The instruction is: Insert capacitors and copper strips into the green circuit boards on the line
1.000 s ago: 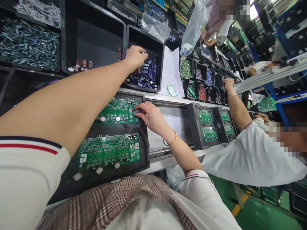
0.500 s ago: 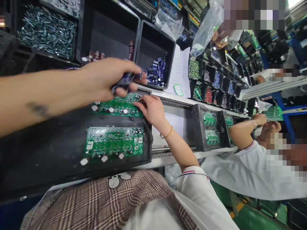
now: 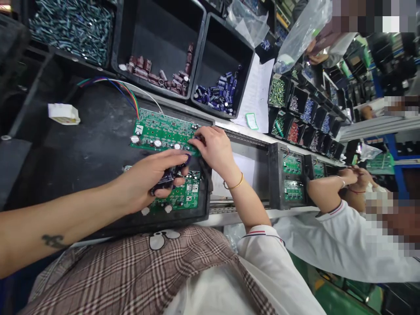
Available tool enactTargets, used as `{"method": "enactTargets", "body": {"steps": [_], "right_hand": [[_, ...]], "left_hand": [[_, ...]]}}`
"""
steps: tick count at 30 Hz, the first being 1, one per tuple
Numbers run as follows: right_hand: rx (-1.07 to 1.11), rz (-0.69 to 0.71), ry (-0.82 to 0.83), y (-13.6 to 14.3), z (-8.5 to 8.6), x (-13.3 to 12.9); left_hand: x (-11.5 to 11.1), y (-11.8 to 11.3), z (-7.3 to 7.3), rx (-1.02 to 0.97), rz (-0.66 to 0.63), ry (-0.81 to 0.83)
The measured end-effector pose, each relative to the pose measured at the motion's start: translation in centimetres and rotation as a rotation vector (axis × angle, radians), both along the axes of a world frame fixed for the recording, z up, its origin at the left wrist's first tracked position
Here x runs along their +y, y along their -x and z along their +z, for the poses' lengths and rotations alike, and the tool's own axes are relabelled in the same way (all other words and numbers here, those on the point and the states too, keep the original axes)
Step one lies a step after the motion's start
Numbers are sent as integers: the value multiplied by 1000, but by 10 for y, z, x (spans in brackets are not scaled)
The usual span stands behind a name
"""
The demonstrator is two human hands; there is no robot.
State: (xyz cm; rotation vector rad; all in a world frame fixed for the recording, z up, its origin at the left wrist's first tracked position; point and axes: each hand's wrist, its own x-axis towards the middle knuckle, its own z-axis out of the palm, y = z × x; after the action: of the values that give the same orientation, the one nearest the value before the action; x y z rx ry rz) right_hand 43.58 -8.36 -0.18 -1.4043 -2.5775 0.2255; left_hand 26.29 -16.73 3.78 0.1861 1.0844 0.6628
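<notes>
My left hand [image 3: 149, 175] curls around several dark blue cylindrical capacitors [image 3: 168, 176], one showing at the thumb tip. It hovers over the lower green circuit board [image 3: 192, 199] and hides much of it. At the right end of the upper circuit board [image 3: 157, 127], my right hand [image 3: 215, 146] pinches a small dark blue part that looks like a capacitor, partly covered by the fingers. Round silver-topped components line that board's near edge. Coloured wires [image 3: 129, 92] run from its left end to a white connector [image 3: 64, 114]. Both boards lie in a black tray [image 3: 108, 131].
Black bins behind the tray hold brown capacitors [image 3: 141, 68], blue capacitors [image 3: 218, 92] and teal parts [image 3: 70, 33]. Paper sheets [image 3: 257, 87] lie beside them. Along the rail at right stands another tray with boards [image 3: 293, 190]; a co-worker's arm [image 3: 324, 188] is close by.
My left hand has come down and nearer from beside the bins to over the lower board, still holding capacitors. My right hand stays at the upper board's right end.
</notes>
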Motion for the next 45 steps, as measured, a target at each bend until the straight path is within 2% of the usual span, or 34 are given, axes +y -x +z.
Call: {"method": "enactTargets", "body": {"steps": [4,9,11,15,19,22,28,37,45], "right_hand": [[-10,76,-4,-5,7,-5],[173,117,121,-14,43,-36],[181,121,150,-16,49,-46],[100,-37,49,-17,31,-46],[7,-61,49,-16,13,-36],[-30,-76,42,-14,13,-35],[5,-66,16,-14,17,-39],[-13,-3,-14,-13,18,-40],[-97,18,-92,-12,9,-40]], "left_hand": [[-1,2,-10,-18,37,19],[0,0,-11,-76,37,61],[0,-2,-9,-93,7,82],[-1,-4,-4,-52,-36,117],[-4,-1,-1,-55,-67,136],[-4,0,-3,-37,-96,157],[-7,2,-8,-62,-87,91],[-5,1,-6,-25,33,117],[-5,3,-6,-33,-21,103]]}}
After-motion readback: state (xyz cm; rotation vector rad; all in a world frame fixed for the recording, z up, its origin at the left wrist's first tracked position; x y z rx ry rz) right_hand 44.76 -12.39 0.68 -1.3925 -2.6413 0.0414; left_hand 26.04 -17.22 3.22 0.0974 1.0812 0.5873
